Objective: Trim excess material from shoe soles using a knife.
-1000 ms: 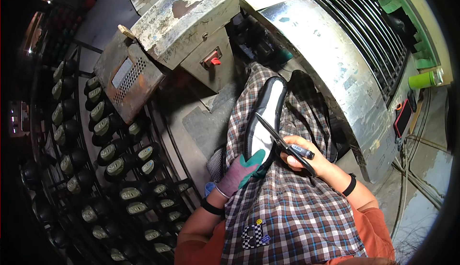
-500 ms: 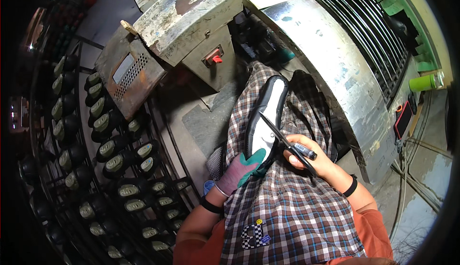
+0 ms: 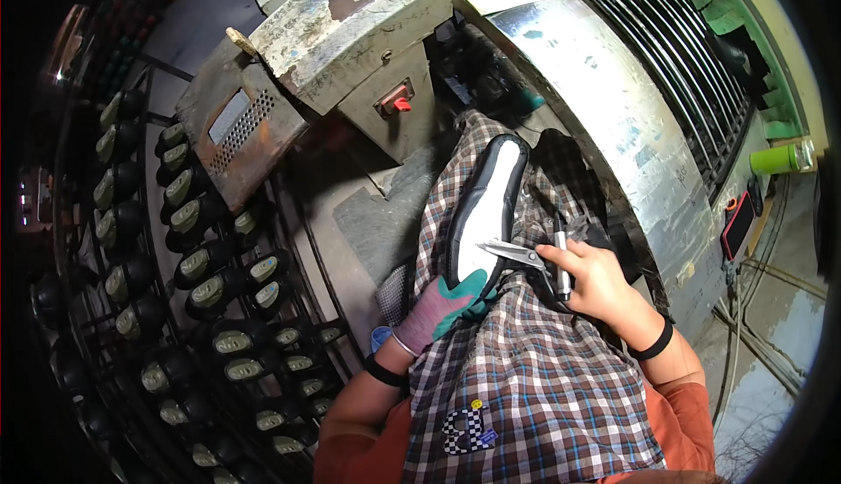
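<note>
A black shoe lies sole side up on my lap, its white bottom facing me and its toe pointing away. My left hand, in a purple and green glove, grips it at the near end. Bare, my right hand holds a pair of scissors and a marker pen together. The scissor blades point left, their tips over the lower part of the white bottom. Whether they touch it, I cannot tell. A checked apron covers my lap beneath the shoe.
Racks with several black shoe forms stand at the left. Ahead is a worn metal machine with a red switch. A metal bench curves along the right, near a green bottle and a red-edged phone-like device.
My right hand has moved slightly right and turned, swinging the scissors from slanting along the shoe to lying across it. The pen now stands nearly upright. My left hand keeps its hold.
</note>
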Tool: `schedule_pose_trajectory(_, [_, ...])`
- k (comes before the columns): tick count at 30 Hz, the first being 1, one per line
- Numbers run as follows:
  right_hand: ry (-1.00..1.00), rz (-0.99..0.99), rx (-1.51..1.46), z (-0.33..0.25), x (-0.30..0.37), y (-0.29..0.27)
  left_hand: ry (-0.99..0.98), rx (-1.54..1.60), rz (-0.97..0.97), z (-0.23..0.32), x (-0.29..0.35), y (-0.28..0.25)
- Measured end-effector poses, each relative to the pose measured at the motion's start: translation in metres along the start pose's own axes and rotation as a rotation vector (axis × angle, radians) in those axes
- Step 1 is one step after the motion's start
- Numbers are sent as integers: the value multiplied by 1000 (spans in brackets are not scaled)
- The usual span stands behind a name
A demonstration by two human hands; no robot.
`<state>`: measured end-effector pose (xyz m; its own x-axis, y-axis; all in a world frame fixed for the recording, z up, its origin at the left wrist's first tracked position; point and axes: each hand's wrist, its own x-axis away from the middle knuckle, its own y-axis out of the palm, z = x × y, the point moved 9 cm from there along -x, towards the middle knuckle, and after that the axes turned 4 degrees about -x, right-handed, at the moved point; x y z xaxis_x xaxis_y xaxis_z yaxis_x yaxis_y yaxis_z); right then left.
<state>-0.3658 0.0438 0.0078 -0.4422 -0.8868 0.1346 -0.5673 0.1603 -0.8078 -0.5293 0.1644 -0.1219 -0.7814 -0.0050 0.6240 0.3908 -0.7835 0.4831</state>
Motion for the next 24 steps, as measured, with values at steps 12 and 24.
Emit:
schedule_pose_trajectory(12, [-172,-81,298,-24,16,-5,73,17,-67,7,-1,7])
schedule_pose_trajectory(24, [-88,261,-486,-5,-11,15,54,-58,-79,12,5,18])
